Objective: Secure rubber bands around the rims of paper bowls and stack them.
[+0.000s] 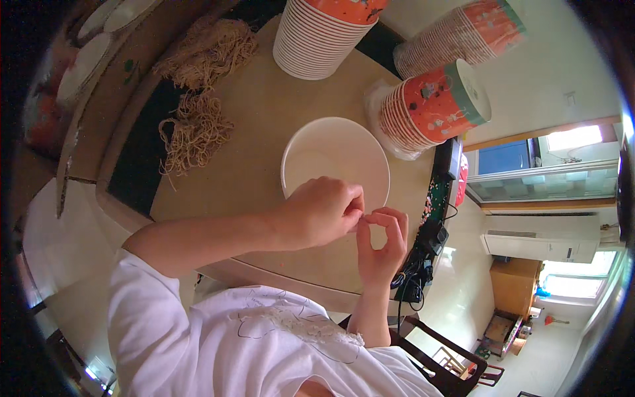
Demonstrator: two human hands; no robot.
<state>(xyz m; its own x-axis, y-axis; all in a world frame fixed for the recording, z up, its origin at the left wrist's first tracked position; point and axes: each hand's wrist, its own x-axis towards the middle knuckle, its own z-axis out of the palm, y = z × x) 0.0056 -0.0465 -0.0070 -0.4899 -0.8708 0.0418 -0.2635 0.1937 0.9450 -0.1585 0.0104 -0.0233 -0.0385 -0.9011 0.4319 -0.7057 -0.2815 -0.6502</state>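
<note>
A white paper tub (336, 142) stands with its mouth toward me on the tan table, its inside pale and its near rim partly hidden by my hands. My left hand (324, 213) is closed in front of that rim, thumb and fingers pinched together. Touching its fingertips is my right hand (385, 246), with thumb and index finger curled into a ring and pressed together. Whatever lies between the two pinches is too small to make out.
Tangled beige string (195, 132) lies at the table's left. A tall stack of tubs (321, 40) stands behind, with orange-and-green tubs (433, 106) in plastic wrap and another wrapped stack (463, 40) at right. Black adapters (433, 235) and cables line the right edge. A cardboard box (89, 99) is far left.
</note>
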